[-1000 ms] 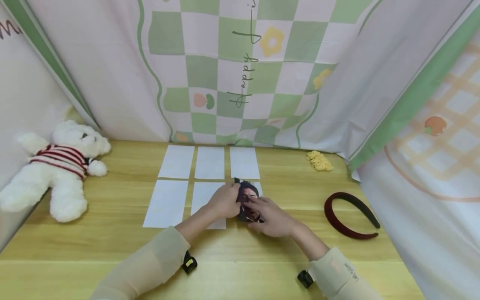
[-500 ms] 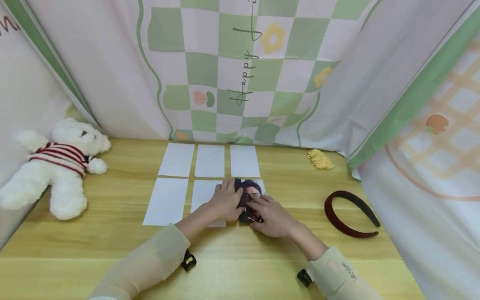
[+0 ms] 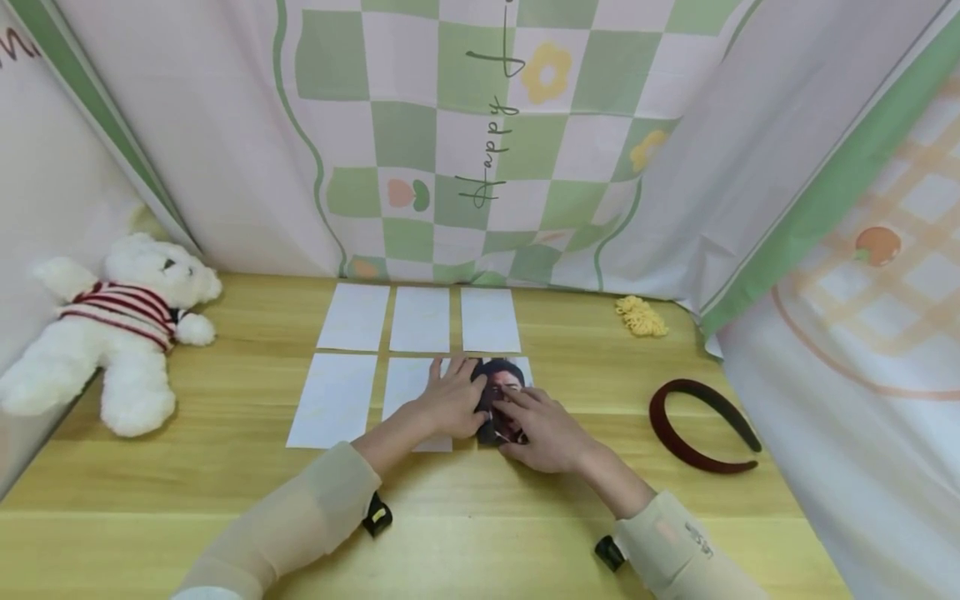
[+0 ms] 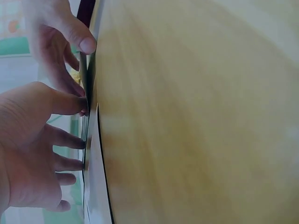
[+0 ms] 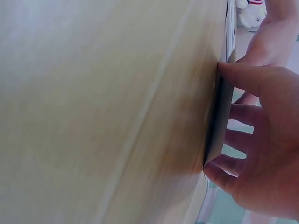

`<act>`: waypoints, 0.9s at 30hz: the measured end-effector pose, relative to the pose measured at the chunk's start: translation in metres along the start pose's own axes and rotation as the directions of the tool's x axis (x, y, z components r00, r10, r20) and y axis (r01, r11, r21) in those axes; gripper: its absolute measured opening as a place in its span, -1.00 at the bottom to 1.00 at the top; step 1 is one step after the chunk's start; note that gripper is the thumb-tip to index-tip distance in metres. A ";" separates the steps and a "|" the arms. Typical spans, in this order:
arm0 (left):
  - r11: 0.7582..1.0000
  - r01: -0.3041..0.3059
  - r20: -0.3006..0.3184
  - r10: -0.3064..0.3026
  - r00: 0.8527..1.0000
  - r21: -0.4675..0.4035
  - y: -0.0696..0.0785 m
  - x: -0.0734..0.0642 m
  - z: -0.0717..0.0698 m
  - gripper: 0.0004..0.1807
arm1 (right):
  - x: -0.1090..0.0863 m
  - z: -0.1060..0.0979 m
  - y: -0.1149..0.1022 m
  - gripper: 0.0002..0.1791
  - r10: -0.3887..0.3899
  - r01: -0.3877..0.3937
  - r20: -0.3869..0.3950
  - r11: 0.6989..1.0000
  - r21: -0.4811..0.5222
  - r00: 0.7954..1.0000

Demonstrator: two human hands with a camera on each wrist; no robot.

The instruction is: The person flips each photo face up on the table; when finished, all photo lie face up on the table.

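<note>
A printed photo (image 3: 495,368) of a person lies over the right-hand white card (image 3: 524,364) of the front row. My left hand (image 3: 452,407) rests on the photo's left side with its fingers extended, partly over the middle front card (image 3: 399,375). In the left wrist view, the left hand's fingertips touch the thin sheet edge-on. My right hand (image 3: 551,432) holds the photo's right side, its fingers spread over the print. The right wrist view shows the thumb and little finger at two corners of the photo (image 5: 219,123), whose edge is bent up slightly between them.
Several white cards stand in two rows, including a front-left card (image 3: 333,400) and a back-left card (image 3: 354,317). A white teddy bear (image 3: 123,333) lies at the left. A dark red headband (image 3: 671,437) and a yellow yarn bundle (image 3: 641,317) lie at the right. A curtain hangs behind.
My left hand has gone from curled at the photo's left edge to lying flatter, fingers stretched forward. The photo has shifted slightly right and lies flatter. My right hand has stayed on it.
</note>
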State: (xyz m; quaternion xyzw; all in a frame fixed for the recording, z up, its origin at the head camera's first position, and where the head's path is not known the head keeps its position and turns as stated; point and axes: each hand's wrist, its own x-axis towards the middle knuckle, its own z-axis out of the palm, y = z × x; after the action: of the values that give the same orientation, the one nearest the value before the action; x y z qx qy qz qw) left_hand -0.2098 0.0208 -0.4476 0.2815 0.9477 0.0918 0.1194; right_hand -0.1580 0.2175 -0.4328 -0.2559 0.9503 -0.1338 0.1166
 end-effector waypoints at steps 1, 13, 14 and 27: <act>1.000 0.003 0.004 -0.003 1.000 0.002 0.000 0.000 0.000 -0.27 | 0.000 0.000 0.000 -0.26 -0.002 0.002 0.001 1.000 -0.002 1.000; 1.000 -0.003 0.002 0.003 1.000 0.024 0.000 0.001 0.000 -0.29 | 0.006 0.001 -0.003 -0.41 0.016 -0.016 -0.040 1.000 -0.020 0.999; 1.000 -0.002 -0.001 0.002 1.000 0.023 0.000 0.001 0.000 -0.29 | 0.008 0.001 -0.004 -0.43 0.013 -0.014 -0.046 1.000 -0.020 0.999; 0.998 -0.046 0.013 0.047 0.999 -0.034 -0.025 -0.020 -0.031 -0.15 | 0.021 -0.004 -0.027 -0.51 0.066 0.004 -0.227 0.956 0.293 0.972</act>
State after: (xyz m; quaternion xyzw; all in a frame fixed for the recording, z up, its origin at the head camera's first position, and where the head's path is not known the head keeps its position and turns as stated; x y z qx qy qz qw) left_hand -0.2151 -0.0144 -0.4207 0.3021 0.9383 0.1084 0.1285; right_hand -0.1644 0.1848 -0.4242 -0.2033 0.9312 -0.2996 0.0420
